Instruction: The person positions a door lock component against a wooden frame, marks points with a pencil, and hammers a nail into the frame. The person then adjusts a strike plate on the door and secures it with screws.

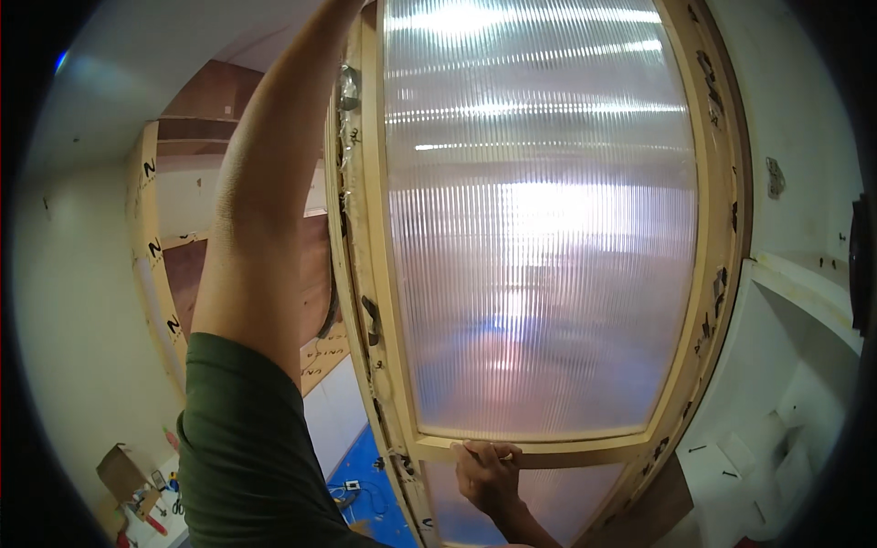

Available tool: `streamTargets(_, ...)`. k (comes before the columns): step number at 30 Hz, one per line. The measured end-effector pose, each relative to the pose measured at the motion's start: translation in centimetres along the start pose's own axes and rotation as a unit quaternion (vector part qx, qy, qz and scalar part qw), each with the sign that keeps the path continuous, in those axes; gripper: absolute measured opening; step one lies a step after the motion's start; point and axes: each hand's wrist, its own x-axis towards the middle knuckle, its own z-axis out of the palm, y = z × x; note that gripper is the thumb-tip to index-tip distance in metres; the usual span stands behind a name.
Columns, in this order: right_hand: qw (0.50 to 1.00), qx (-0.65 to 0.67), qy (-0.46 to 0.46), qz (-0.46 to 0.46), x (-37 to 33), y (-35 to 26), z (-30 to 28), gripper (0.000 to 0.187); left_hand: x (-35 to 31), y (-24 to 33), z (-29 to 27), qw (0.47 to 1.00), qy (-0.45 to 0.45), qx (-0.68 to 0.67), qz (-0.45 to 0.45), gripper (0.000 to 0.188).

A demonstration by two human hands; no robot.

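On one crossbar [575, 456], one right grip [489, 476]

left arm [265, 196] raised high | right hand [491, 479] low, fingers [475, 453] curled

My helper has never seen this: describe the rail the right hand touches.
Find the tall tan frame around ribbed translucent panels. Low in view, the right hand touches its rail. Unlike the upright side rails, it runs crosswise, separating upper and lower panels.

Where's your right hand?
In the head view, the right hand is low, just right of centre, at the wooden bar under the big ribbed pane.
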Motion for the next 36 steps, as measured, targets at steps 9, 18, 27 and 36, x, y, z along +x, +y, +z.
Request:
streamTargets(9,0.999,-0.002,0.027,-0.022,0.1,-0.3,0.0,0.024,-2.0,-1.4,-8.5,0.850,0.127,-0.511,-0.016,0.041)
streamTargets(18,0.999,0.035,-0.027,0.013,0.4,-0.3,1.3,0.032,-51.4,4.5,-25.1,0.939,0.050,-0.205,-0.272,0.060)
streamTargets(27,1.000,0.018,-0.019,-0.005,0.8,0.3,-0.5,0.024,-91.5,19.9,-43.7,0.758,-0.465,0.033,-0.456,0.078)
streamTargets(36,0.997,0.030,-0.074,0.003,-0.3,0.7,-0.5,0.031,-75.8,19.7,-34.4,0.872,-0.348,0.004,-0.345,0.073)
